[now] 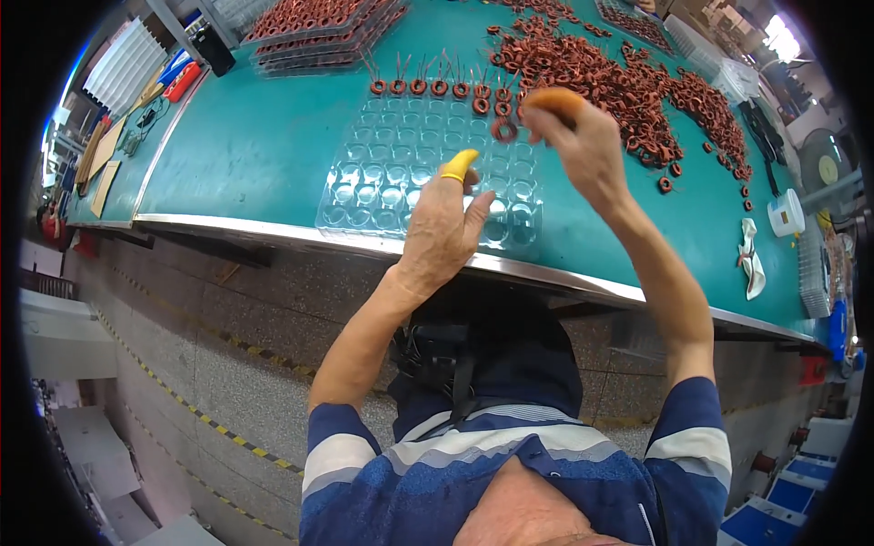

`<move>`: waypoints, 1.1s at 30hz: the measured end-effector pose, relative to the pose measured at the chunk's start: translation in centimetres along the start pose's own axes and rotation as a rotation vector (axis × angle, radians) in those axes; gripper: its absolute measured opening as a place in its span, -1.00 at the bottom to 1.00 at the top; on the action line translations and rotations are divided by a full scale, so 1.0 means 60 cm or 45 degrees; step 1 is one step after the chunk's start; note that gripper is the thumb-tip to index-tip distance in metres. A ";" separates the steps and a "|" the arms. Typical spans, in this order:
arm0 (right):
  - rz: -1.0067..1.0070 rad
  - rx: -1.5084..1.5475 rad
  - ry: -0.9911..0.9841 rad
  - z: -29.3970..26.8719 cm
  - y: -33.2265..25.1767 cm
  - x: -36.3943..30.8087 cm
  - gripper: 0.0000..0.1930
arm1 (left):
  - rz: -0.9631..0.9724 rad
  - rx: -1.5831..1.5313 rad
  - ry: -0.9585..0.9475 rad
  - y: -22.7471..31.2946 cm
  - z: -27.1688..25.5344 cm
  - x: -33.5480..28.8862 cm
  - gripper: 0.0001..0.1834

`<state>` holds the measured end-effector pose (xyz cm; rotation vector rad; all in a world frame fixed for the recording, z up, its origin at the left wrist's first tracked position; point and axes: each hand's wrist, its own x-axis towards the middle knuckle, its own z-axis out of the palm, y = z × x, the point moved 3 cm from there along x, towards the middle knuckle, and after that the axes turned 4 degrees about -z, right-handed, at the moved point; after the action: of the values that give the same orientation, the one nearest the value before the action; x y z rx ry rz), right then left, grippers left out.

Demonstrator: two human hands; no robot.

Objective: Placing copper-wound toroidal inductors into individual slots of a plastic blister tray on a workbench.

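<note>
A clear plastic tray [364, 168] with rows of round pockets lies at the table's front edge. Copper-wound ring coils [439, 88] with upright wire leads fill its far row, and a few more stand in the right-hand columns. Over the tray's near half is my left hand [439, 226], a yellow cot on one finger, thumb apart from the bent fingers and nothing held. My right hand [587, 150], with an orange finger cot, is pinched at the tray's far right. By its fingertips hangs a blurred ring coil [503, 130], seemingly held by its leads.
A large heap of ring coils [601, 77] covers the green table [246, 146] beyond my right hand. Stacked filled trays [319, 36] stand at the far left. A white cloth [751, 259] and a white tub [785, 214] are at the right, a red-handled tool [182, 82] at the left.
</note>
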<state>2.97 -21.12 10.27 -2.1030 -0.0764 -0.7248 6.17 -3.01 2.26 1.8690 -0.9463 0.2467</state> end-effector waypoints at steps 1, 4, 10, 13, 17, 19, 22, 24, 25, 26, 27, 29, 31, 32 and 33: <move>-0.018 -0.037 -0.052 0.021 0.024 0.037 -0.79 | -0.044 0.119 -0.045 -0.010 -0.006 -0.004 -0.52; -0.084 -0.126 -0.187 0.079 0.100 0.118 -0.78 | 0.089 0.296 -0.067 -0.017 0.004 -0.016 -0.66; -0.047 -0.304 -0.476 0.126 0.177 0.154 -0.76 | 0.170 0.312 -0.099 -0.009 0.009 -0.013 -0.79; -0.338 -0.532 -0.291 0.077 0.175 0.154 -0.61 | 0.202 0.277 -0.141 -0.008 0.021 -0.007 -0.73; -0.355 -0.755 -0.120 -0.050 0.131 0.132 -0.66 | 0.162 0.322 -0.089 -0.023 0.011 -0.019 -0.76; -0.370 -0.924 -0.116 -0.140 0.121 0.086 -0.68 | 0.150 0.363 -0.105 -0.018 0.003 -0.018 -0.77; 0.139 -1.273 -0.363 -0.276 0.171 -0.015 -0.62 | 0.177 0.357 -0.123 -0.010 0.010 -0.013 -0.78; 0.229 -1.520 -0.448 -0.332 0.222 -0.104 -0.58 | 0.183 0.353 -0.130 -0.008 0.022 -0.010 -0.78; 0.259 -1.461 -0.454 -0.327 0.234 -0.135 -0.57 | 0.182 0.369 -0.138 -0.010 0.022 -0.012 -0.79; 0.284 -1.403 -0.456 -0.326 0.241 -0.159 -0.56 | 0.188 0.371 -0.138 -0.011 0.023 -0.012 -0.79; 0.237 -1.324 -0.416 -0.328 0.249 -0.168 -0.58 | 0.194 0.382 -0.148 -0.012 0.023 -0.012 -0.78; 0.183 -1.341 -0.376 -0.320 0.255 -0.181 -0.59 | 0.194 0.405 -0.160 -0.008 0.024 -0.015 -0.77; 0.122 -1.349 -0.344 -0.304 0.248 -0.187 -0.59 | 0.248 0.400 -0.049 -0.003 0.016 -0.018 -0.77; 0.093 -1.240 -0.267 -0.287 0.221 -0.187 -0.62 | 0.209 0.335 0.000 0.007 0.011 -0.021 -0.77; 0.065 -1.129 -0.194 -0.268 0.194 -0.189 -0.65 | 0.096 0.120 -0.059 0.017 0.009 -0.019 -0.77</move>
<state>-10.33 -38.21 2.91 -2.9868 0.2632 -0.6219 4.55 -3.07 2.07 1.9342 -1.0543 0.2988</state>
